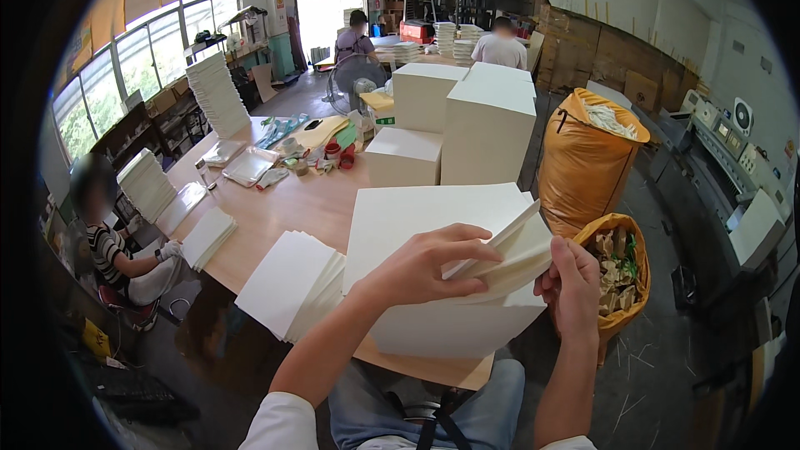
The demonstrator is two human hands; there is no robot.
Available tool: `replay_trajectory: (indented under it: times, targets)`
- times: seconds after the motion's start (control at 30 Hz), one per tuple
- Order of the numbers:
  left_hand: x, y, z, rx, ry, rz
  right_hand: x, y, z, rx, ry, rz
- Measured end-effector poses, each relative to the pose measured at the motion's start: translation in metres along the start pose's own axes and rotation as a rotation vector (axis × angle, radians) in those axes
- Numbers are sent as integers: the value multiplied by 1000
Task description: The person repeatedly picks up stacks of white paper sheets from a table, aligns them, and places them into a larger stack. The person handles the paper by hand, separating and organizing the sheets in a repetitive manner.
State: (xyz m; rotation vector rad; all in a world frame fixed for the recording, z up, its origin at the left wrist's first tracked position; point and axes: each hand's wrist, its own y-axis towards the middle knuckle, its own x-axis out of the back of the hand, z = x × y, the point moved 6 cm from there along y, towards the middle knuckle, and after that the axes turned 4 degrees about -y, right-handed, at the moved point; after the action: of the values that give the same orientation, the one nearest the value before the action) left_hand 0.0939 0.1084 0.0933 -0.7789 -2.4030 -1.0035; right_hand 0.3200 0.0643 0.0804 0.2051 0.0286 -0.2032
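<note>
Right in front of me stands a tall block of white paper (458,329) at the table's near edge. Several sheets of paper (523,254) at its right end are bent up and fanned apart. My right hand (571,279) is closed, pinching the right edge of these sheets between thumb and fingers. Over the block's top lies my left hand (437,265), fingers spread, the fingertips against the left side of the raised sheets. Left of the block, a lower fanned pile of paper (287,279) rests on the wooden table (287,196).
Tall paper stacks (492,125) rise beyond the block. Tape rolls (337,152) and plastic bags (248,167) lie mid-table. Two orange sacks (583,171) stand at right. A gloved co-worker (125,258) sits at left by a paper pile (208,237). A fan (354,83) stands farther back.
</note>
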Motion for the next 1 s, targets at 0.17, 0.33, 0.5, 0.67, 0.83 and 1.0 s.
replay_trajectory:
  times: [0.17,0.33,0.5,0.67,0.83,1.0]
  targets:
    - [-2,4,-11,-38,59,-58,-3,0,-2,280,-380,-89]
    - [-4,1,-13,-100,159,40,-4,0,-2,-21,156,24]
    - [-1,1,-14,-82,77,32,-3,0,-3,-9,179,34]
    - [1,0,-13,-76,81,-13,-1,-2,-2,20,135,5]
    - [-1,4,-19,-87,141,-98,-5,-2,-1,150,-85,-38]
    - [-3,1,-16,-101,157,21,-5,0,-3,23,195,-2]
